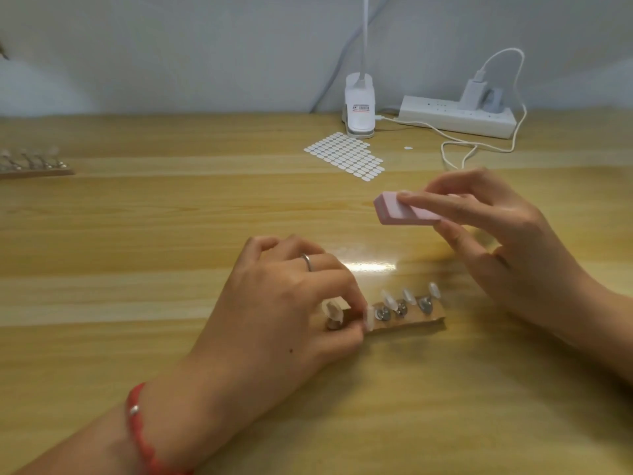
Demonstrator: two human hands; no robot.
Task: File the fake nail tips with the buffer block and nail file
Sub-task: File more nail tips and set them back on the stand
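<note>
The right hand (496, 241) grips the pink buffer block (394, 210) (above the surface (171, 234)); the left hand (291, 303) pinches 1 nail tip (369, 318) on its stand (418, 322).

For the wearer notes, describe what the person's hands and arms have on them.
The left hand wears a thin silver ring on one finger. Around the left wrist sits a red braided cord bracelet with a small silver bead. The right hand shows no ring or bracelet. Both forearms are bare as far as the frame shows, with no sleeves in view.
</note>
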